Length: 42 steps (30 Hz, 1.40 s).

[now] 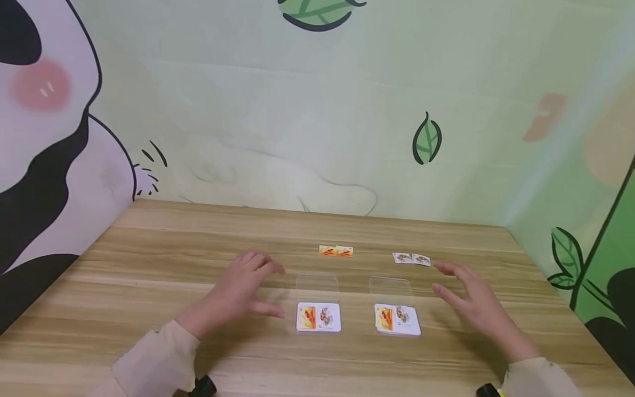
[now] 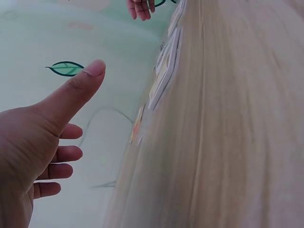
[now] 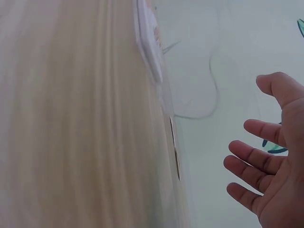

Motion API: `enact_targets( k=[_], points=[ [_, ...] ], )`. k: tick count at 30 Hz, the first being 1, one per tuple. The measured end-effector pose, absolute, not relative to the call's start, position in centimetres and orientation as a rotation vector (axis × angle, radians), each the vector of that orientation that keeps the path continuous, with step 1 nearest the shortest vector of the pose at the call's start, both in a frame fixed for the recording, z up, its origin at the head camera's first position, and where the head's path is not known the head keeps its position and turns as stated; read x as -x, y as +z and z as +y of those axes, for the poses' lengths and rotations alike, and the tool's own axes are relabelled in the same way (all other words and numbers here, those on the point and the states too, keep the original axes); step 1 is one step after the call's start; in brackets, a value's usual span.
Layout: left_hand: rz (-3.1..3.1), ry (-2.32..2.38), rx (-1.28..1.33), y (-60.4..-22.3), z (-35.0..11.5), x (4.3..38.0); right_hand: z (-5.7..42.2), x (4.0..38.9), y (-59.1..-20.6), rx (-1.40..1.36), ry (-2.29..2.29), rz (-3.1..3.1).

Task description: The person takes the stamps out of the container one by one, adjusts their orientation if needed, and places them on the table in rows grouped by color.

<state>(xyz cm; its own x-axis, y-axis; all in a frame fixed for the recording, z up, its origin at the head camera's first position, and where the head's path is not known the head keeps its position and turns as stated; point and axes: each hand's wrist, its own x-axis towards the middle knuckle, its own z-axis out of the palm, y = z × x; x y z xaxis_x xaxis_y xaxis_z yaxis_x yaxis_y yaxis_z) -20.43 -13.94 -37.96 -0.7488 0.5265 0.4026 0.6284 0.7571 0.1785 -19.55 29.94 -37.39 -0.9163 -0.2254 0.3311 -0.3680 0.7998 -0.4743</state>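
Plainly, my left hand [image 1: 237, 289] and right hand [image 1: 474, 303] are empty, fingers loosely spread above the surface [image 1: 159, 248]. Just right of my left hand lies the left stack [image 1: 319, 317]; the right stack [image 1: 398, 321] lies left of my right hand, so each hand is nearer its own. Beyond them, orange cards [image 1: 328, 251] and white cards [image 1: 402, 258] lie in short side-to-side rows, the white nearer my right hand.

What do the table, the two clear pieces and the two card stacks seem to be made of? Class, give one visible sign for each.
Table: wood or wood-look laminate, smooth; long brown grain streaks show.
Clear pieces: probably thin plastic, see-through; the table's grain shows through them.
Card stacks: likely paper or thin cardboard, perhaps coated; flat, white-edged, printed with colour pictures.
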Motion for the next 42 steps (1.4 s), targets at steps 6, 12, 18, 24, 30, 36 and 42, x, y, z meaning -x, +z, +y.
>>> enact_targets(
  k=[6, 12, 18, 24, 30, 36, 42],
  points=[
    [-2.689, -0.438, 0.907, -38.1, -13.2, 20.1, 29.3, 19.4, -37.2, -0.468, 0.932, -2.653],
    [-2.713, -0.424, 0.939, -38.2, -12.9, 19.7, 28.9, 19.2, -37.0, -0.447, 1.057, -2.627],
    [-2.716, -0.408, 0.992, -38.3, -12.5, 19.5, 28.3, 19.1, -36.8, -0.438, 1.065, -2.599],
    [-2.730, -0.440, 1.019, -38.7, -12.3, 19.4, 27.3, 18.9, -36.7, -0.463, 1.109, -2.581],
    [-2.731, -0.487, 1.030, -39.2, -11.8, 19.2, 26.4, 18.4, -36.4, -0.475, 1.151, -2.592],
    [-2.725, -0.475, 1.033, -39.6, -11.6, 19.0, 25.6, 18.1, -36.2, -0.501, 1.142, -2.590],
    [-2.716, -0.475, 1.030, -39.9, -11.6, 18.9, 24.5, 18.2, -35.9, -0.536, 1.156, -2.611]
  ],
)
